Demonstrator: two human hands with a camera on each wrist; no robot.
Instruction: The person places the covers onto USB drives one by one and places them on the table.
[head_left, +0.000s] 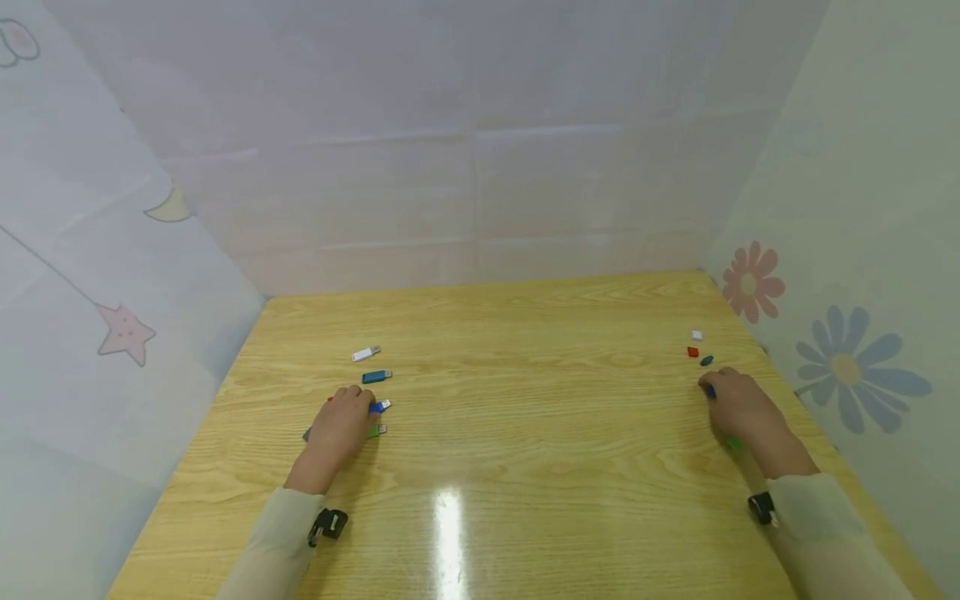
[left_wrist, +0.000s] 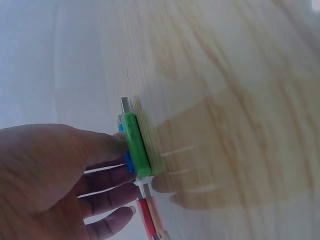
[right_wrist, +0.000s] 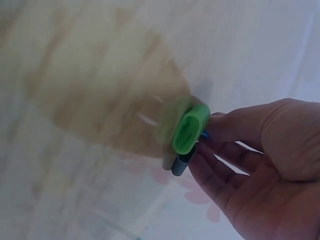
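My left hand [head_left: 342,425] pinches a blue USB stick [head_left: 377,407] lying on the table, its metal plug pointing right. A green USB stick [left_wrist: 136,145] lies just nearer than that hand, and a red USB stick [left_wrist: 146,215] shows by the fingertips. Toward the back are a teal USB stick [head_left: 374,377] and a white USB stick [head_left: 363,354]. Far right, my right hand [head_left: 738,406] holds a small blue cap [head_left: 711,391] between thumb and fingers. Close to it sit a green cap [right_wrist: 191,129] and a dark cap [right_wrist: 182,162].
Behind the right hand lie a teal cap [head_left: 707,361], a red cap [head_left: 693,352] and a white cap [head_left: 697,335]. The wooden table [head_left: 525,400] meets printed sheets at its back and sides. A dark grey piece [head_left: 306,435] peeks out left of the left hand.
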